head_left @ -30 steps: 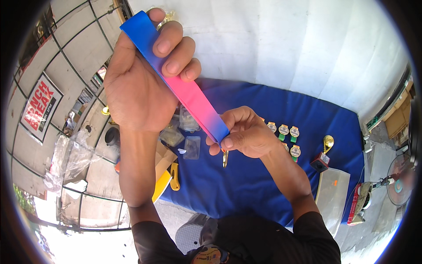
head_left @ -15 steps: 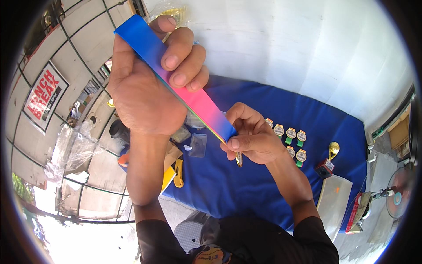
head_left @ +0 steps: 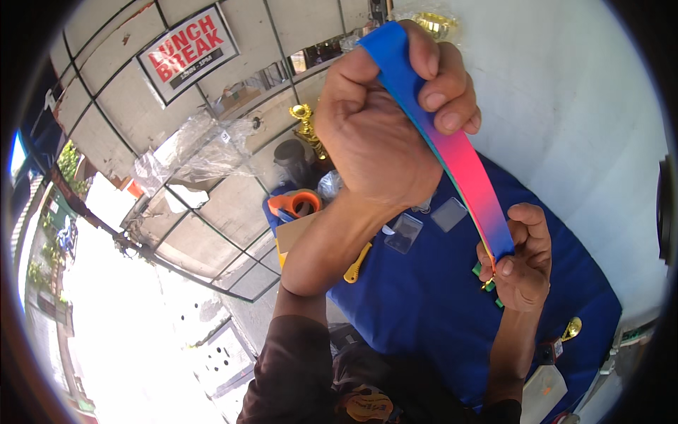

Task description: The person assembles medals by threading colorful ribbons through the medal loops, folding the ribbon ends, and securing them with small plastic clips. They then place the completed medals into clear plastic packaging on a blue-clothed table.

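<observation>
A lanyard-like ribbon [head_left: 472, 173], shading from blue to pink and back to blue, stretches between my hands above the table. Its upper loop passes over my left hand [head_left: 381, 145], whose fingers curl round it. At the lower end, my right hand [head_left: 524, 275] pinches the ribbon between thumb and fingers. A small gold metal piece [head_left: 488, 285] hangs there, mostly hidden by those fingers. Behind the right hand, bits of green ribbon [head_left: 498, 303] show on the blue cloth [head_left: 424, 304].
Clear plastic cases [head_left: 407, 234] and a yellow cutter [head_left: 357, 264] lie on the cloth. An orange tape dispenser [head_left: 302, 203], dark cup [head_left: 291, 160] and gold trophy [head_left: 305, 127] stand left. A small gold trophy [head_left: 573, 327] lies right. A wire grid with a sign [head_left: 189, 54] borders the left.
The view has swung left, so the hands and table sit farther right in it. The ribbon hangs more steeply, still held at both ends. The rows of medals are now mostly hidden behind the right hand.
</observation>
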Demonstrator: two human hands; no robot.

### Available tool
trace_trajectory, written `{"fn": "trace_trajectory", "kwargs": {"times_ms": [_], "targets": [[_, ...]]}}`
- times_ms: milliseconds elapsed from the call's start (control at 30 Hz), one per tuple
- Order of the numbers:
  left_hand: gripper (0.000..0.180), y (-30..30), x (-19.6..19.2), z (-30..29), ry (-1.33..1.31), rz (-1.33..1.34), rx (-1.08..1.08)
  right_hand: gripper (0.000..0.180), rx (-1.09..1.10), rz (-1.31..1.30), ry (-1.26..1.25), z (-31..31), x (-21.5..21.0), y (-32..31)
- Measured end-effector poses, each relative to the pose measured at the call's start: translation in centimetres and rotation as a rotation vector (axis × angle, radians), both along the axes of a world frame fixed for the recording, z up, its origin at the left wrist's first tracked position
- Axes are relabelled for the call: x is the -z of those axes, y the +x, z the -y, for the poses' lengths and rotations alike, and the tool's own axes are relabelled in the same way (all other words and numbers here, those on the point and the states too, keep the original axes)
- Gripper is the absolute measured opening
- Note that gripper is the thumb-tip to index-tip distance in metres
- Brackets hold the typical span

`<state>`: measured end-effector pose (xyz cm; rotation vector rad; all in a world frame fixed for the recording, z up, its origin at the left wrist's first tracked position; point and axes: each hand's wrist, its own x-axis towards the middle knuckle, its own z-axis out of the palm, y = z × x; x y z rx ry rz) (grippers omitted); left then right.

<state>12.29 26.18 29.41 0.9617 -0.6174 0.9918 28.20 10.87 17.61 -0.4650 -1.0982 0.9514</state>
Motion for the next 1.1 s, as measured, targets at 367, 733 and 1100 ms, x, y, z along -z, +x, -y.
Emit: {"fn": "trace_trajectory", "kwargs": {"times_ms": [367,733,1100], "targets": [[0.028,-1.5,3.1,-0.5,1.523,-0.142,-1.523,0.078,0.121,0.102,-0.009,0.8,-0.7,2.2],[0.023,-0.3,3.6,-0.5,1.558,-0.044,-1.756,0.069,0.047,0.077,-0.141,1.6,-2.3,1.9],[0.019,0.5,3.8,-0.9,1.755,-0.372,-1.401,0.071,0.116,0.212,-0.192,3.6,-2.4,2.3]]}}
